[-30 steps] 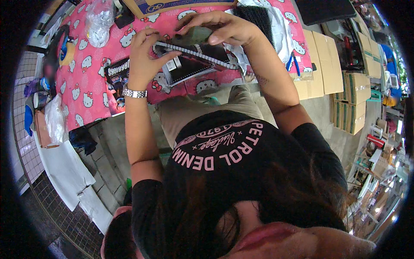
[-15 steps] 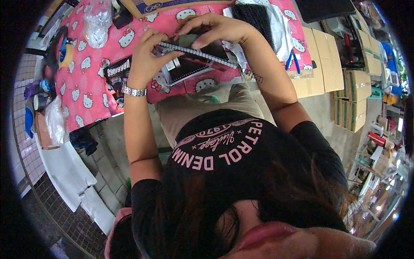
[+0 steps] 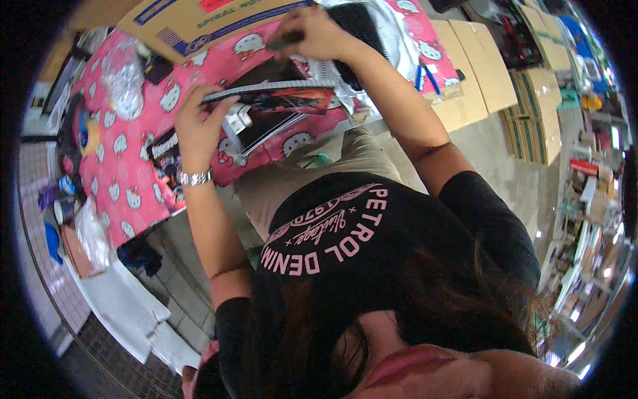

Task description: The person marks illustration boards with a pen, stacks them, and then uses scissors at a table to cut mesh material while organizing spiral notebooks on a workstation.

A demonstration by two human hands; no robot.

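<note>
Left hand: the left hand (image 3: 198, 130) gripped the left end of the ridged-edge notebook (image 3: 302, 100), the thumb on its near side; a metal watch (image 3: 195, 178) circled the wrist.
Right hand: the right hand (image 3: 316, 36) was above the far side of the bench (image 3: 136, 176), blurred, its fingers bent toward the left; whether they closed on anything, I could not tell.
Ridged-edge notebook: it lay across the middle of the near side, its pale ridged edge running left to right, with a red and dark picture showing below that edge.
Black notebook: the black notebook (image 3: 269, 133) was just nearer, partly covered, with a white label (image 3: 237, 120) close to the left thumb.
Left on the pink cloth: a dark picture-covered booklet (image 3: 166, 156) sat beside the left wrist, and a clear plastic bag (image 3: 123, 86) lay farther off.
Far side: a brown cardboard box (image 3: 219, 36) with blue bands stood there.
Right on the cloth: a black bristly bundle (image 3: 355, 33) rested beside white sheeting (image 3: 399, 56), and blue pens (image 3: 428, 76) lay near the right edge.
Beyond the right edge: flat brown cartons (image 3: 482, 66) were close by, with stacked cartons (image 3: 535, 130) farther right.
</note>
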